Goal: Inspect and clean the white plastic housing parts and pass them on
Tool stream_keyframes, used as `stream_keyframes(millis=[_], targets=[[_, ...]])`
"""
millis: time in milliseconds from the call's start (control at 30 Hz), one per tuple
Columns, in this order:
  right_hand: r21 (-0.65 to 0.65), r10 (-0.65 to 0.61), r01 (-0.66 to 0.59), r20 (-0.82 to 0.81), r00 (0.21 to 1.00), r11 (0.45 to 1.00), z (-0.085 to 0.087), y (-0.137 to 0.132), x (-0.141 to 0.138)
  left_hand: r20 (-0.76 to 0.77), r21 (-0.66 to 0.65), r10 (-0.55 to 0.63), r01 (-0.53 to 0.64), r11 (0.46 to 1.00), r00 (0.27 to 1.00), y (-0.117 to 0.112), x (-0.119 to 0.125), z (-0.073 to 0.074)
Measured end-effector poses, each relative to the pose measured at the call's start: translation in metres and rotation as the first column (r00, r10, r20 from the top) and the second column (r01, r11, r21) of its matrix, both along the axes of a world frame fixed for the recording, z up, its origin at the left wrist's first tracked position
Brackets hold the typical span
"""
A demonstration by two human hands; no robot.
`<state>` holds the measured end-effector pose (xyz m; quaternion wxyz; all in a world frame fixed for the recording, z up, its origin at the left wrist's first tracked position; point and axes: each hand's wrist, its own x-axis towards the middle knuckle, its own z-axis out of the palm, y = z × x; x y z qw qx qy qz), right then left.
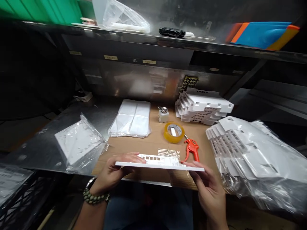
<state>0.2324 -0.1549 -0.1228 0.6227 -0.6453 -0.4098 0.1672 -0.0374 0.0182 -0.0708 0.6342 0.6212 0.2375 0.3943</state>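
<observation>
A white plastic panel (160,164) with a row of square cutouts is held nearly edge-on above the front edge of the cardboard. My left hand (120,166) grips its left end, fingers over the top. At the right end, my right hand (206,182) has its fingers closed on the panel's edge. Just beyond the panel lies a red air blow gun (192,149), beside a roll of yellow tape (174,132). A small white bottle with a metal top (163,115) stands behind the tape.
Clear plastic bags (130,118) lie stacked on the cardboard (112,150). A bagged white panel (79,140) rests at left. White panels (206,105) are piled at back right, with more panels in plastic (249,147) at right. A metal shelf (134,36) crosses above.
</observation>
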Motion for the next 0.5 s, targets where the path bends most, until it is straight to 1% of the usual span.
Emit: stream_keyframes(millis=[167,367,433,500], targets=[[-0.011,-0.020,0.020,0.005,1.000,1.000,-0.013,-0.004,0.005,-0.009,0.086,-0.048,0.049,0.995,0.999,0.000,-0.003,-0.008],[0.001,-0.029,0.029,0.034,0.999,1.000,-0.017,-0.002,0.007,-0.032,0.127,-0.081,0.084,0.988,0.996,0.001,-0.004,-0.003],[0.050,-0.017,0.015,0.049,0.999,0.999,-0.017,-0.001,0.004,-0.029,0.163,-0.094,0.097,0.982,0.995,0.002,-0.004,-0.002],[0.143,0.001,-0.013,0.079,0.997,0.990,-0.017,0.001,0.001,-0.018,0.234,-0.100,0.101,0.967,0.995,0.002,-0.003,-0.004]])
